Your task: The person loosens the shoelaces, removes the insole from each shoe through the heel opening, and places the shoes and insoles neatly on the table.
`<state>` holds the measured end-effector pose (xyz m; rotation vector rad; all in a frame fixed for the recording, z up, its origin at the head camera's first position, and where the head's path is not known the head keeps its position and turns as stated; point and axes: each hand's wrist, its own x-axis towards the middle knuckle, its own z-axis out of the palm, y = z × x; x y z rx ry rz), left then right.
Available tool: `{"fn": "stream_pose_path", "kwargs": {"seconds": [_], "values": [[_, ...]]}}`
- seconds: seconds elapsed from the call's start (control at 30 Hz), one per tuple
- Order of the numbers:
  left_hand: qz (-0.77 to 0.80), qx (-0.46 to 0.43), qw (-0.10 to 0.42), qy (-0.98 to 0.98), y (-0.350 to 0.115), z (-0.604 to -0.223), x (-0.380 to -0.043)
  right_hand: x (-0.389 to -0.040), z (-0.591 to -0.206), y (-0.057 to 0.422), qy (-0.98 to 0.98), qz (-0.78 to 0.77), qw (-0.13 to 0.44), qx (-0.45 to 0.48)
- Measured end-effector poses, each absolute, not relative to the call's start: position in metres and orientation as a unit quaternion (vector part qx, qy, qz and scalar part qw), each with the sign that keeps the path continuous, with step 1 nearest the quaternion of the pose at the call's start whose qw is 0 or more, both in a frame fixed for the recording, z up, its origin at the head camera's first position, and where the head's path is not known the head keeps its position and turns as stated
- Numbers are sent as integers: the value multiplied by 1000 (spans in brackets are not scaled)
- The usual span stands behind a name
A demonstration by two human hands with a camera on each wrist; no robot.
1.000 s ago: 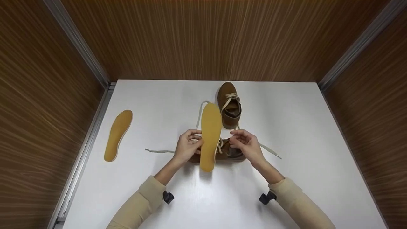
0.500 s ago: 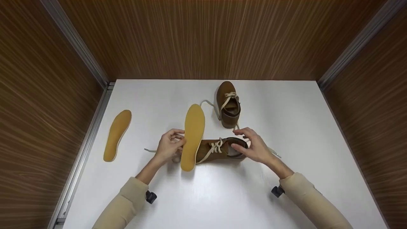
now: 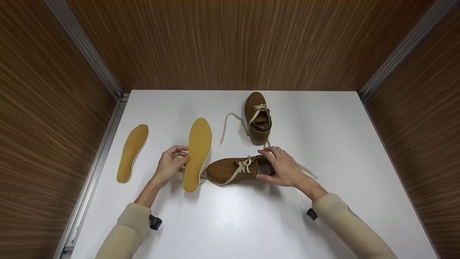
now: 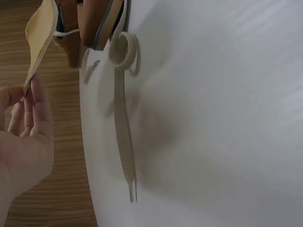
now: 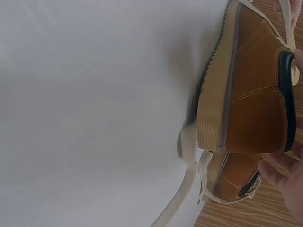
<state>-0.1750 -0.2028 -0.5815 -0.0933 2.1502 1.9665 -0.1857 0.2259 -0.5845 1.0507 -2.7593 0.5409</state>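
My left hand (image 3: 171, 164) pinches the edge of a yellow insole (image 3: 198, 149) between thumb and fingers, holding it upright above the white table, left of the near shoe. In the left wrist view the same insole (image 4: 41, 30) shows edge-on at the fingertips. A brown lace-up shoe (image 3: 223, 169) lies sideways across the middle, toe to the left. My right hand (image 3: 285, 169) is over its heel end, thumb and fingers spread on either side of the collar. The right wrist view shows this shoe's heel (image 5: 255, 113); whether the fingers touch it I cannot tell.
A matching brown shoe (image 3: 256, 102) stands behind, toe away from me. The second yellow insole (image 3: 133, 153) lies at the table's left. Loose pale laces (image 3: 225, 129) trail around both shoes. Wood-grain panels (image 3: 230, 43) enclose the white table (image 3: 230, 223).
My left hand has carried the insole leftward, uncovering the near shoe. My right hand moved right and spread its fingers, then came back left over the shoe's opening.
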Motion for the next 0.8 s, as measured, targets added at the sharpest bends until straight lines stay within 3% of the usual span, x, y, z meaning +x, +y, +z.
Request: {"fn": "stream_pose_path", "kwargs": {"seconds": [0.8], "values": [[633,-107,82,763,-283,-608,-185,-193,-598,223,-915,80,94,385]]}}
